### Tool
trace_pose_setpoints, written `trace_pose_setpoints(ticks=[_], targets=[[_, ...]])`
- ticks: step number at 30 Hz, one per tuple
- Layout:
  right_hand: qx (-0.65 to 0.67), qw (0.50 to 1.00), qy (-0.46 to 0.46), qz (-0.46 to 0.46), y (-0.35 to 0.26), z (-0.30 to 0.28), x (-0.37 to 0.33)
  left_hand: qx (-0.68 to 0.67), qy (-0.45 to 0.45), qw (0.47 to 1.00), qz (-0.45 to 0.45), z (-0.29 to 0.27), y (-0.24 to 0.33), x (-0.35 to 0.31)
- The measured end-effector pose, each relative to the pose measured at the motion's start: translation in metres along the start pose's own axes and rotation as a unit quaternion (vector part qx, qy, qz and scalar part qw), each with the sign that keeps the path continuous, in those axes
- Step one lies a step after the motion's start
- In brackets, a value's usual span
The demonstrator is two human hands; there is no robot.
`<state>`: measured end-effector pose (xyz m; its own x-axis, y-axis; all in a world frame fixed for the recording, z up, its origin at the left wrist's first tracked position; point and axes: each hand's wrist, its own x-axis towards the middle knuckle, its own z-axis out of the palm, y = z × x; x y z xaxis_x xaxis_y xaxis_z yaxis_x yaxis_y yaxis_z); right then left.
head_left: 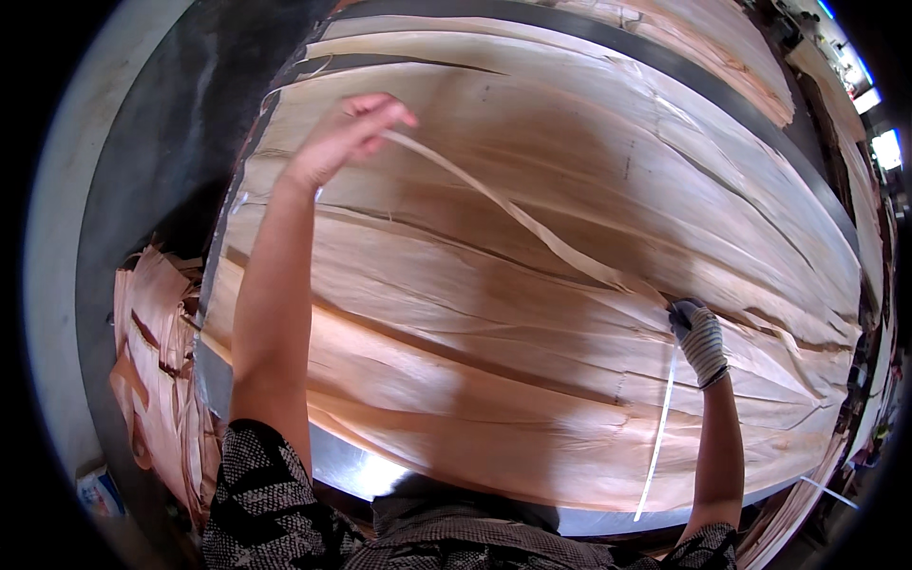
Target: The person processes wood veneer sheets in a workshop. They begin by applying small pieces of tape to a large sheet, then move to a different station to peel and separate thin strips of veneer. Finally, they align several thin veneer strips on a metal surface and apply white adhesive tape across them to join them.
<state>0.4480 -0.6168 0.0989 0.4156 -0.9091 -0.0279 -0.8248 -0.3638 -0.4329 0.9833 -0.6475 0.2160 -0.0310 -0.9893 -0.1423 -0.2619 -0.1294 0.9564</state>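
Observation:
A wide sheet of thin pale wood veneer (532,313) lies on a metal table and fills most of the view, with long splits running along its grain. My bare left hand (347,133) is raised over the sheet's far left part and pinches one end of a narrow veneer strip (513,214). The strip runs diagonally down to my right hand (698,337), which wears a white knit glove and presses on the sheet where the strip's other end lies. A thin white tape (660,427) hangs from the gloved hand toward the sheet's near edge.
Broken veneer scraps (157,370) are piled on the floor at the left, below the table's metal edge (342,465). More veneer sheets (722,47) lie beyond a dark gap at the back, and further stacks (860,190) line the right side.

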Motion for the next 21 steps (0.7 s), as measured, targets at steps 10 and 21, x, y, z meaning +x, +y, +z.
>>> trace_pose_setpoints(ticks=[10,21], targets=[[-0.001,1.0,-0.031,0.0,-0.005,0.007,0.011,-0.049,0.329,0.939,0.083,-0.1,-0.011,-0.051],[0.387,0.911,-0.002,0.141,-0.038,0.003,0.004,0.575,0.298,0.727,0.229,-0.009,-0.099,-0.067]])
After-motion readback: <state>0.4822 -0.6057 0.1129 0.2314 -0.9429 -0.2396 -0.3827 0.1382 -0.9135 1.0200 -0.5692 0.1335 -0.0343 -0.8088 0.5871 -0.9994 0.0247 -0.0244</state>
